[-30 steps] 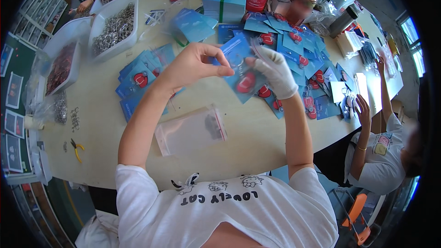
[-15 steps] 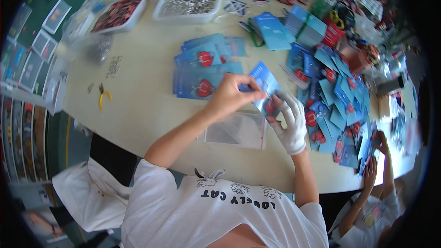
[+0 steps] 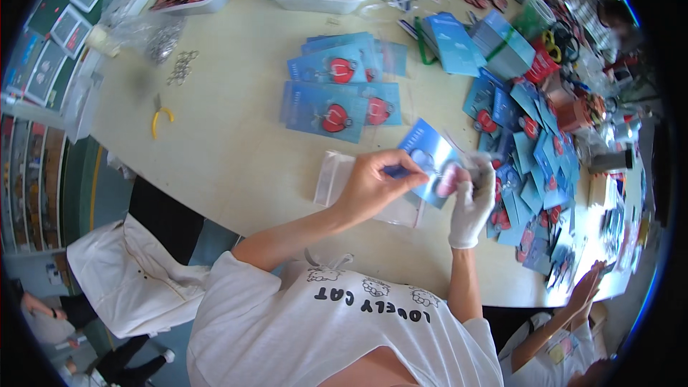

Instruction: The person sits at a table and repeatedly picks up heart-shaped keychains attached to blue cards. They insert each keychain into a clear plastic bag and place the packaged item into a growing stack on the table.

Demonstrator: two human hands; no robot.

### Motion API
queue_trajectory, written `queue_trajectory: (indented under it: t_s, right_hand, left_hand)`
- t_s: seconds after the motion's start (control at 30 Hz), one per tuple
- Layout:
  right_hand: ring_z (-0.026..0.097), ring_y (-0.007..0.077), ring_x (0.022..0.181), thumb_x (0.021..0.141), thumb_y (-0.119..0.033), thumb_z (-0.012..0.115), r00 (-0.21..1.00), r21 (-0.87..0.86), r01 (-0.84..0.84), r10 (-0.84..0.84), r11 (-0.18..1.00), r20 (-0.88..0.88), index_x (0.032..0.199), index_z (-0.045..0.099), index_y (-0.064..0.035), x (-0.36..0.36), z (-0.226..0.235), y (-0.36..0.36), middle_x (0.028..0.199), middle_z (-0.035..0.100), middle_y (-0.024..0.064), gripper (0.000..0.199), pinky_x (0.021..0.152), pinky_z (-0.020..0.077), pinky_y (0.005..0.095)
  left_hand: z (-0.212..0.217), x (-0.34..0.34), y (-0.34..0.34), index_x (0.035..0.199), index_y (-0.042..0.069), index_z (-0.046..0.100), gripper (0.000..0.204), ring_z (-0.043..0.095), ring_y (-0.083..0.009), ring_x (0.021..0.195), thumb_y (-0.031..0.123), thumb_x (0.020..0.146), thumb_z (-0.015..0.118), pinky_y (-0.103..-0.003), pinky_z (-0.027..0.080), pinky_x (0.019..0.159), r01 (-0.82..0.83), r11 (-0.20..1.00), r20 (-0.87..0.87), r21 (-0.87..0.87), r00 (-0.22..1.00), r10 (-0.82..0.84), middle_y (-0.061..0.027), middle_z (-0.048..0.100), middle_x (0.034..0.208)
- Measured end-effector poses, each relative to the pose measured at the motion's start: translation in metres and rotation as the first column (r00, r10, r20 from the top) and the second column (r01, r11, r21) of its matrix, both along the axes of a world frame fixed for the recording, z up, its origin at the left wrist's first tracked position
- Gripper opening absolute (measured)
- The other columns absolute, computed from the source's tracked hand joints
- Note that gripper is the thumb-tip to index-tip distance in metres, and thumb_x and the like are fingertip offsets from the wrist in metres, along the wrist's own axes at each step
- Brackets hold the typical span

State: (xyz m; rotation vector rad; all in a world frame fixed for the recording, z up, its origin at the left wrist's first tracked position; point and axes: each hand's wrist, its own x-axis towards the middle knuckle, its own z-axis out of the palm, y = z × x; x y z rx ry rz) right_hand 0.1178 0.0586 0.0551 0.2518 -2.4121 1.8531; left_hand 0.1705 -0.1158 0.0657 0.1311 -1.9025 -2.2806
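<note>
A blue backing card (image 3: 426,145) is held tilted above the table between my two hands. My bare left hand (image 3: 376,183) is closed, its thumb and fingertips pinching at the card's left side. On the card's lower right lies a red pendant keychain (image 3: 449,179), blurred by motion and glare. My right hand (image 3: 473,208), in a white glove with bare fingertips, grips the pendant and card at that side; the exact finger contact is partly hidden. Under my left hand and the card lies a clear plastic bag (image 3: 332,178). Beyond them are stacked cards with red keychains (image 3: 326,111).
Loose carded keychains (image 3: 527,147) pile up at right, near bundled blue cards (image 3: 455,46). Bins of metal rings (image 3: 322,3) and red pieces (image 3: 229,1) stand at the back. Yellow-handled pliers (image 3: 163,118) lie left. A co-worker's hands (image 3: 588,287) show at lower right.
My hands and the card have shifted slightly right and toward me in the view. My gloved fingers have closed in on the pendant. The co-worker's hands have moved off their pile.
</note>
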Motion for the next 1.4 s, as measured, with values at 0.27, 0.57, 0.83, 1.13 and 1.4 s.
queue_trajectory:
  t_s: [0.27,0.57,0.83,1.13,1.4]
  right_hand:
    - [0.054,0.0066,0.077,0.097,-0.042,0.051,0.963,-0.273,-0.105,0.166,0.956,0.212,0.12,0.048,0.0012,0.001,-0.019,0.0,0.086,0.055,0.001,0.049,0.066,0.0439,0.0208]
    - [0.054,0.0056,0.058,0.092,-0.024,0.063,0.864,-0.407,-0.027,0.227,0.913,0.45,0.106,0.058,-0.0001,0.018,0.004,-0.006,0.075,0.061,0.001,0.028,0.05,0.0402,0.0191]
    - [0.044,0.0034,0.057,0.094,-0.023,0.06,0.981,-0.428,0.003,0.08,0.904,0.176,0.104,0.058,-0.0016,-0.046,0.02,0.053,0.078,0.059,-0.0013,0.023,0.05,0.0316,0.0174]
    - [0.039,0.0024,0.059,0.092,-0.019,0.061,0.866,-0.266,-0.32,0.395,0.909,0.307,0.108,0.057,-0.0015,-0.057,0.037,0.066,0.079,0.055,-0.0028,0.024,0.051,0.0287,0.0184]
    - [0.043,0.0031,0.062,0.091,-0.013,0.059,0.836,-0.085,-0.422,0.424,0.902,0.348,0.111,0.057,0.0022,-0.07,0.066,0.09,0.083,0.058,-0.0015,0.025,0.054,0.0338,0.0187]
  left_hand:
    - [0.006,-0.01,-0.005,0.084,-0.001,0.068,0.005,0.057,-0.0047,0.075,-0.001,0.081,0.072,-0.019,0.045,0.067,-0.04,0.997,0.003,0.066,0.999,0.04,-0.0024,0.066,0.081]
    - [-0.004,-0.017,-0.015,0.085,0.0,0.067,0.005,0.06,-0.0069,0.079,0.001,0.082,0.071,-0.021,0.047,0.071,-0.007,0.998,0.114,0.059,0.994,0.0,-0.0047,0.067,0.085]
    - [0.022,-0.031,-0.058,0.082,-0.001,0.066,0.004,0.07,-0.0238,0.089,0.001,0.082,0.07,-0.03,0.056,0.07,0.325,0.944,0.23,0.063,0.916,-0.33,-0.0185,0.066,0.102]
    - [0.023,-0.039,-0.056,0.082,-0.002,0.065,0.009,0.07,-0.0219,0.083,0.005,0.083,0.071,-0.028,0.056,0.067,0.402,0.911,0.289,0.092,0.865,-0.41,-0.019,0.067,0.099]
    - [0.02,-0.041,-0.052,0.085,0.0,0.066,0.011,0.07,-0.0169,0.078,0.01,0.085,0.071,-0.026,0.055,0.066,0.466,0.883,0.319,0.057,0.829,-0.458,-0.0099,0.07,0.082]
